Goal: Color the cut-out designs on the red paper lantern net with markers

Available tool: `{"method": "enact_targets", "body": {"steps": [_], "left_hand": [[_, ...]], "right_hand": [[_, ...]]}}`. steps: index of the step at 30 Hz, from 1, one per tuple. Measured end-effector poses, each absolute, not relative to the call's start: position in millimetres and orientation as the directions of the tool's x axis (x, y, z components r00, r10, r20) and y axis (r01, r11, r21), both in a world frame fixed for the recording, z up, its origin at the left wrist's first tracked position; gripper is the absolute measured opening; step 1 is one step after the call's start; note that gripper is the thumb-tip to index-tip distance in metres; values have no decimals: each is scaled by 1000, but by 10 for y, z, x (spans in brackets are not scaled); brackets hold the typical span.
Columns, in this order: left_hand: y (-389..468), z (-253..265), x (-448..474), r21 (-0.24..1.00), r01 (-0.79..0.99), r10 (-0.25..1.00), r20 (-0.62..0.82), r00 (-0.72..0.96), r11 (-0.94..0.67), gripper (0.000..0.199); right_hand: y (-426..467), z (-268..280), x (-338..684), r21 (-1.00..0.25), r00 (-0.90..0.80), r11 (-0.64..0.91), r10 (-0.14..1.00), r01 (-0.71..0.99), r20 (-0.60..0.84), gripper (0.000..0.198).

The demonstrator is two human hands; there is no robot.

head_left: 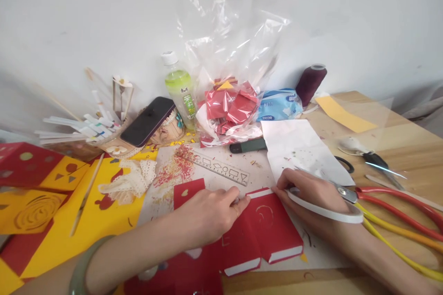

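Note:
Between my hands is a red folded paper piece (278, 226) with a centre crease and white flaps along its top and bottom edges. My left hand (218, 212) reaches in from the lower left, its fingers pinched at the paper's upper edge. At the top right corner of the same piece, my right hand (304, 191) has its thumb and fingers closed on the edge; its fingertips are partly hidden. A white curved band (327, 214) crosses my right hand. A greenish bangle (78, 267) circles my left wrist. More red cut-out paper (188, 186) lies under my left arm.
A clear ruler (221, 170) lies behind my hands, near a white sheet (304, 147). Red-handled scissors (391, 193) are at right. Behind stand a scrap-filled plastic bag (231, 106), a drink bottle (180, 87) and a phone (148, 122). Yellow paper (114, 221) spreads left.

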State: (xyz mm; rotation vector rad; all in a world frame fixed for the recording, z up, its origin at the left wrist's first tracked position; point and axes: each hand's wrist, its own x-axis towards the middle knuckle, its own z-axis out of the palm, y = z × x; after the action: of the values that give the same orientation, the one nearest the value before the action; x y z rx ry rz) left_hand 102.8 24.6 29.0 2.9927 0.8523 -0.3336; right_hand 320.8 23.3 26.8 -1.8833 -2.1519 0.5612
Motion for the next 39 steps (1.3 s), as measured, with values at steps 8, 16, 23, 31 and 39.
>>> {"method": "enact_targets", "body": {"steps": [8,16,23,31,39], "left_hand": [[331,281,1100,-2,504,503,-61,862,-864,27],[428,195,1438,-96,474,459,138,877,-876,24],[428,173,1455,-137,440,432,86,898,-887,24],[459,261,1508,-139,314,317,1,948,-939,21],[480,242,1512,-109,373,374,13,927,-921,23]], "right_hand": [[241,274,3206,-370,-248,221,968,902,-27,13],[243,250,3228,-381,-249,224,968,897,-19,13],[237,312,3261,-413,-268,230,963,881,-35,12],[266,183,3409,-390,-524,533,840,751,141,24],[380,79,3616,-260,-758,835,549,484,353,43]]}}
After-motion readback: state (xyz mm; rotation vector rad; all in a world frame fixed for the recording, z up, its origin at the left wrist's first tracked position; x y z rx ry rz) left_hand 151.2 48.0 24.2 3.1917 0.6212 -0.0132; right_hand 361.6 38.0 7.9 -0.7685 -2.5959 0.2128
